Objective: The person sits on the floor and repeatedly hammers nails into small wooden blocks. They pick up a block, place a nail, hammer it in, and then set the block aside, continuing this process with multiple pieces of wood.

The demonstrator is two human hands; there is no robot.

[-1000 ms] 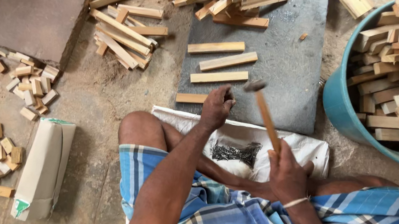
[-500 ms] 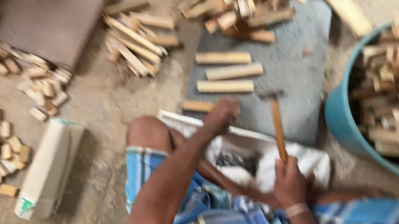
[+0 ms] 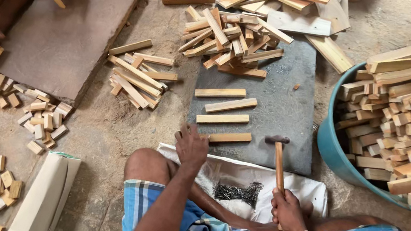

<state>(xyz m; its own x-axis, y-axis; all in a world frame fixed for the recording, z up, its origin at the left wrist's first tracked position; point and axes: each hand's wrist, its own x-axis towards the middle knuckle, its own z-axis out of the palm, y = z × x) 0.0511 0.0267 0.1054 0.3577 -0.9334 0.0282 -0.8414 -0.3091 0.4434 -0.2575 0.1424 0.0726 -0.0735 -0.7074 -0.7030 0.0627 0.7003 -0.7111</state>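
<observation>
A seated person's left hand [image 3: 191, 145] rests with fingers spread on the near end of a short wooden strip [image 3: 225, 136], pressing rather than clenching it, at the front edge of a dark stone slab [image 3: 296, 103]. The right hand [image 3: 287, 211] is clenched around the wooden handle of a hammer [image 3: 278, 161], whose head hovers over the slab just right of the strip. 3 more strips [image 3: 227, 104] lie in a row beyond. A pile of dark nails [image 3: 237, 192] sits on a white sack [image 3: 309, 191] between the hands. A teal tub [image 3: 335, 154] of wood pieces stands at right.
</observation>
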